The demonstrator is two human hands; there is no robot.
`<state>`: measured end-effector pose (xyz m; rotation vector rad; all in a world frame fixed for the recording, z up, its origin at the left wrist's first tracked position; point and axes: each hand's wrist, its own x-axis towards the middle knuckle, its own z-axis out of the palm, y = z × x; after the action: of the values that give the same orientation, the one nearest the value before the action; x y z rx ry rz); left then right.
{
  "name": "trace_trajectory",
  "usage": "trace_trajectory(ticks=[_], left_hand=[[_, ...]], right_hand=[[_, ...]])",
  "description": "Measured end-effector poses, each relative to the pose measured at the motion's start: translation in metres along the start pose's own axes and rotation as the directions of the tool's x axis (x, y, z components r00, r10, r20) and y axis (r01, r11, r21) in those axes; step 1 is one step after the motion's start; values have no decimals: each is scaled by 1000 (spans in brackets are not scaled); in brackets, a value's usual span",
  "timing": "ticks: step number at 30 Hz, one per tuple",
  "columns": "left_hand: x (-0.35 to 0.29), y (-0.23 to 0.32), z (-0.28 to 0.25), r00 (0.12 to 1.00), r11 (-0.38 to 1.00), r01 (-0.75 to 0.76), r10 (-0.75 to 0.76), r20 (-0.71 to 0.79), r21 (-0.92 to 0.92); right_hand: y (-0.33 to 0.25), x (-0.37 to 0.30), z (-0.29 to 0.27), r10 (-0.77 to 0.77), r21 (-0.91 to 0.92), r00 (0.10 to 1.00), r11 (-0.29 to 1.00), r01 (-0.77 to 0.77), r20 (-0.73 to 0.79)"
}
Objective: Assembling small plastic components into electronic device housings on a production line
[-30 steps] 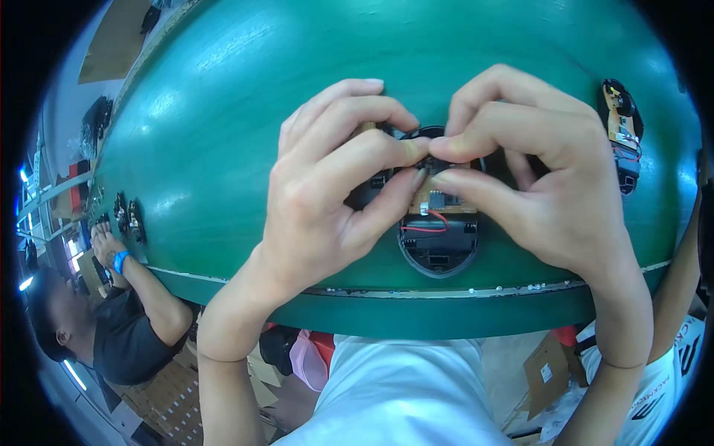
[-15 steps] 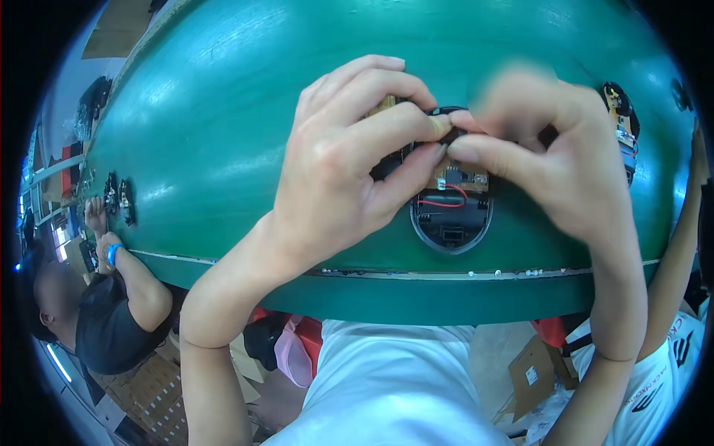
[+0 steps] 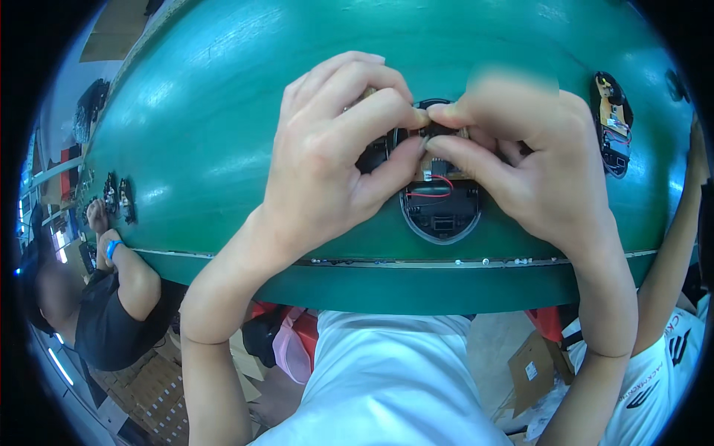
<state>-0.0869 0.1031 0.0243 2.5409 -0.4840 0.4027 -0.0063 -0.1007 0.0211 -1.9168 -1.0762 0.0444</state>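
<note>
An opened computer mouse (image 3: pixel 443 215) lies on the green table in front of me, its rounded black end toward me. A brown circuit board and a red wire show inside. My left hand (image 3: pixel 327 149) is over its left side, thumb and forefinger closed at the mouse's upper part. My right hand (image 3: pixel 524 141) meets it there from the right, its thumb and forefinger also closed. Between the fingertips is a small dark part, too covered to name. Under my left hand, a second dark mouse piece (image 3: pixel 375 154) shows partly.
Another opened mouse (image 3: pixel 613 126) lies on the table (image 3: pixel 223 141) to the right, and two small ones (image 3: pixel 119 199) at far left. Small screws (image 3: pixel 487 262) sit along the near edge. One person (image 3: pixel 111 312) is at the left, and another person's arm (image 3: pixel 680 223) at the right.
Both hands have shifted slightly left in the picture, as has the mouse. The right fingertips have come closer to the left ones over the mouse's upper part.
</note>
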Motion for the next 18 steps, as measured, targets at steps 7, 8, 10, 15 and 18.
trace_trajectory(ticks=[7, 8, 10, 15, 18], left_hand=[[-12, -1, -9, 1000, 1000, -9, 9, -1, -22], [-11, 0, -9, 1000, 999, -12, 12, -19, -35], [-10, -1, -7, 999, 999, -11, 10, -31, -47], [-9, -6, -4, 998, 998, -51, 49, -42, -38], [-6, -5, -3, 999, 997, -39, 37, -29, -61]], right_hand=[[-4, -1, 3, -15, 86, 996, 996, 7, 93], [-5, -1, 4, -14, 95, 996, 995, 5, 93], [-5, -2, 4, 18, 96, 996, 995, -26, 89], [-11, -4, 6, 94, 93, 993, 991, -101, 76], [-13, -2, 3, 136, 96, 988, 985, -142, 68]])
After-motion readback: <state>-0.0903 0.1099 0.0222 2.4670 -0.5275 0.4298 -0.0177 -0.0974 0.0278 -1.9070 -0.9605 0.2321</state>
